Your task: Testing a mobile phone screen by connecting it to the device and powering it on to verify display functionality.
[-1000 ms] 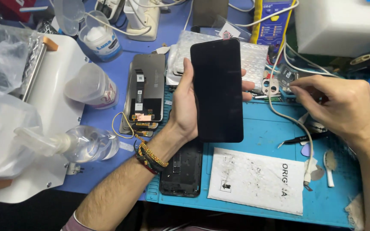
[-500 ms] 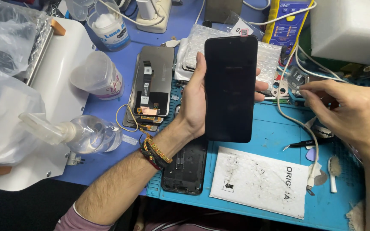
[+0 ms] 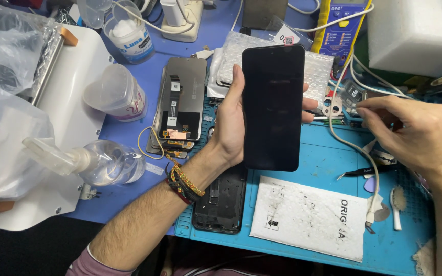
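Note:
My left hand holds a black phone display panel upright by its edges, glass side facing me, above the blue work mat. Braided bracelets sit on that wrist. My right hand hovers at the right with its fingertips pinched together beside a white cable and some small parts. I cannot make out whether anything is between those fingers. Black tweezers lie just below that hand.
A second display panel lies back side up, left of my hand. A black phone frame and a white padded envelope lie on the mat. At left are a clear pump bottle, a plastic cup and a white machine.
The view has shifted slightly. My left hand still holds the black panel in much the same pose, and my right hand stays pinched near the white cable.

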